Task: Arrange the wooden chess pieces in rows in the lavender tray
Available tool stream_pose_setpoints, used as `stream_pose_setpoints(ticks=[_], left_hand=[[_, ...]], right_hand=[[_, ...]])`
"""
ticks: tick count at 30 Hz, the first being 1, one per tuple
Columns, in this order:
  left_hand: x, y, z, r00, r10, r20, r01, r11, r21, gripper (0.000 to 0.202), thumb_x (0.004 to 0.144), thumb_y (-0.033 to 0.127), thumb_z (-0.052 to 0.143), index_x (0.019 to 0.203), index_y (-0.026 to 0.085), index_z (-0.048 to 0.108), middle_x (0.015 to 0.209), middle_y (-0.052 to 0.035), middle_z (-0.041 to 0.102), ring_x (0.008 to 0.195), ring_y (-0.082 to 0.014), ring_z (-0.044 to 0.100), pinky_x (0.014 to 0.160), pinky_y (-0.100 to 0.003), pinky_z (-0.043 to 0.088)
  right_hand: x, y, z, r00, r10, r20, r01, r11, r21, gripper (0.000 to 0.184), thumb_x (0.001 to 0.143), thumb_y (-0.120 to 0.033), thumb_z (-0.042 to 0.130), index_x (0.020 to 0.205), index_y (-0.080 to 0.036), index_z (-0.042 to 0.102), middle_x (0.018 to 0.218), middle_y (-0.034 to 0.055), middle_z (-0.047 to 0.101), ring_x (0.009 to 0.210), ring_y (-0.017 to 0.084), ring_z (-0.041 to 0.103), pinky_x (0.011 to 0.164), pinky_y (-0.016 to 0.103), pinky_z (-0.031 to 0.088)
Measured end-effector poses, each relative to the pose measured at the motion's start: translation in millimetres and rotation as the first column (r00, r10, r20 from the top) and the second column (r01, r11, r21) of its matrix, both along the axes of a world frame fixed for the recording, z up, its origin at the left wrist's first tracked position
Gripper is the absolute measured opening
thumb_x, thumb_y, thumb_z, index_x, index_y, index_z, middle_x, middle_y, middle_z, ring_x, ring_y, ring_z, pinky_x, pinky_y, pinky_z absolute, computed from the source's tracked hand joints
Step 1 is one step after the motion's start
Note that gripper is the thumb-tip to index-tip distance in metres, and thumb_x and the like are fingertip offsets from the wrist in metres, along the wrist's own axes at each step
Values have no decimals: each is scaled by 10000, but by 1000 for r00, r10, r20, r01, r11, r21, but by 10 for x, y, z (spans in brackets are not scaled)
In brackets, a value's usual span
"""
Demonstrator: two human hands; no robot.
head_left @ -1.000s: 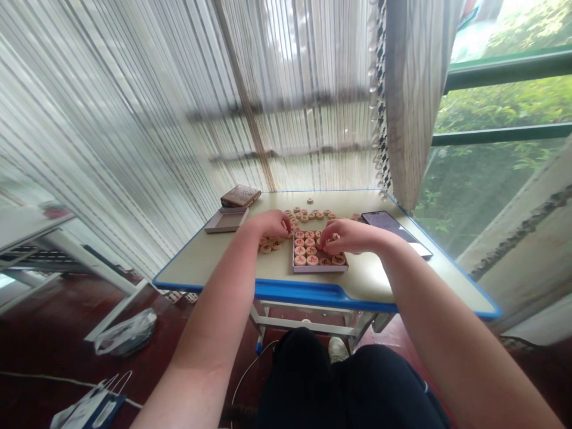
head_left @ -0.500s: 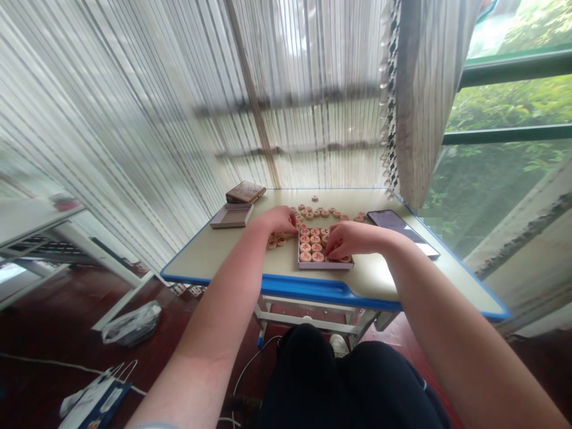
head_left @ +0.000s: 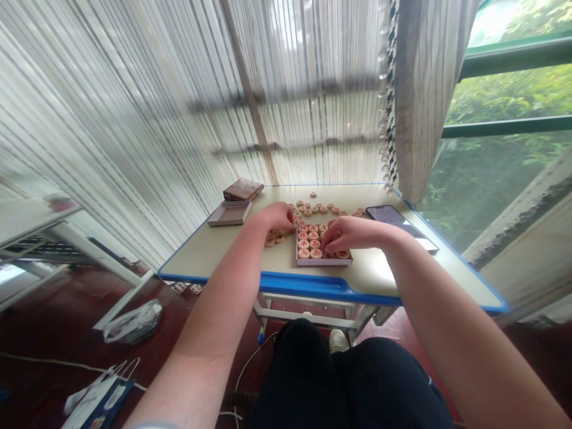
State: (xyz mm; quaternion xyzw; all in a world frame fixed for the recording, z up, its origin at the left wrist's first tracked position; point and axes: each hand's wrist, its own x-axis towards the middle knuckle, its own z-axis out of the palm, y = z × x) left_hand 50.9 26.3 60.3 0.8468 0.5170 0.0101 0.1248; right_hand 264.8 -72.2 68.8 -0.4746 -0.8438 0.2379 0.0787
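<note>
A shallow white box (head_left: 323,261) sits near the front of the table (head_left: 214,256) and holds several round wooden chess pieces (head_left: 308,243) with red characters. My right hand (head_left: 347,233) rests over the box's right half, fingers curled down onto the pieces there. My left hand (head_left: 279,215) lies just left of the box, fingers bent over a few loose pieces (head_left: 273,239) on the table. More loose pieces (head_left: 318,208) are scattered behind the box.
A dark phone (head_left: 395,220) lies to the right of the box. At the back left are a flat grey tray (head_left: 229,213) and a brown carved box lid (head_left: 243,189). Striped curtains hang behind the table. Bags lie on the floor (head_left: 129,322) at left.
My right hand has shifted slightly left and lower over the pieces in the box. My left hand stays beside the box. The view has shifted a little.
</note>
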Motion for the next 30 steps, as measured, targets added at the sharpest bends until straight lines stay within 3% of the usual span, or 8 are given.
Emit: stream_pose_setpoints(ticks=[5, 10, 13, 17, 21, 25, 30], left_hand=[[-17, 20, -32, 997, 12, 76, -12, 1000, 1, 277, 599, 392, 629, 784, 192, 678, 727, -26, 677, 605, -133, 577, 542, -220, 398], [-27, 31, -6, 988, 73, 136, -83, 994, 68, 259, 671, 385, 561, 707, 156, 677, 640, -53, 650, 567, -147, 563, 531, -247, 386], [17, -20, 37, 970, 40, 239, -67, 992, 107, 258, 708, 357, 536, 757, 146, 676, 692, -56, 657, 636, -153, 574, 568, -244, 397], [117, -124, 74, 855, -99, 509, 89, 995, 44, 325, 750, 403, 538, 921, 151, 652, 846, -58, 667, 712, -132, 577, 621, -230, 426], [195, -176, 60, 721, -120, 683, 192, 981, -30, 387, 771, 428, 544, 1030, 145, 600, 857, -73, 655, 647, -103, 567, 567, -216, 431], [245, -190, 33, 599, -125, 791, 253, 967, -39, 411, 762, 411, 578, 1067, 135, 581, 871, -81, 656, 633, -97, 574, 578, -227, 455], [304, -196, 16, 547, -145, 824, 264, 965, -6, 429, 749, 408, 600, 1066, 119, 613, 852, -83, 672, 621, -100, 590, 572, -232, 454]], right_hand=[[26, -41, 66, 989, -129, -66, 133, 989, 58, 301, 714, -438, 575, 867, -220, 714, 929, 56, 659, 803, 193, 589, 699, 276, 449], [57, -63, 94, 988, -142, -60, 146, 987, 65, 294, 722, -442, 570, 854, -219, 709, 882, 46, 663, 800, 197, 592, 680, 284, 445], [58, -19, 41, 980, -178, -89, 186, 978, 96, 264, 722, -427, 579, 832, -219, 699, 879, 46, 661, 794, 193, 590, 677, 282, 444], [44, 110, -91, 918, -310, -249, 363, 909, 206, 289, 741, -415, 568, 933, -210, 637, 909, 64, 648, 745, 175, 585, 624, 281, 445], [21, 235, -189, 817, -333, -471, 480, 845, 234, 318, 780, -403, 544, 1019, -194, 556, 915, 78, 645, 759, 163, 591, 609, 265, 455], [-5, 275, -210, 770, -281, -573, 456, 870, 187, 263, 802, -381, 537, 986, -192, 544, 907, 68, 652, 725, 137, 597, 598, 248, 457], [-38, 259, -201, 744, -186, -642, 390, 901, 191, 310, 767, -444, 576, 933, -183, 557, 837, 56, 655, 719, 138, 603, 611, 253, 469]])
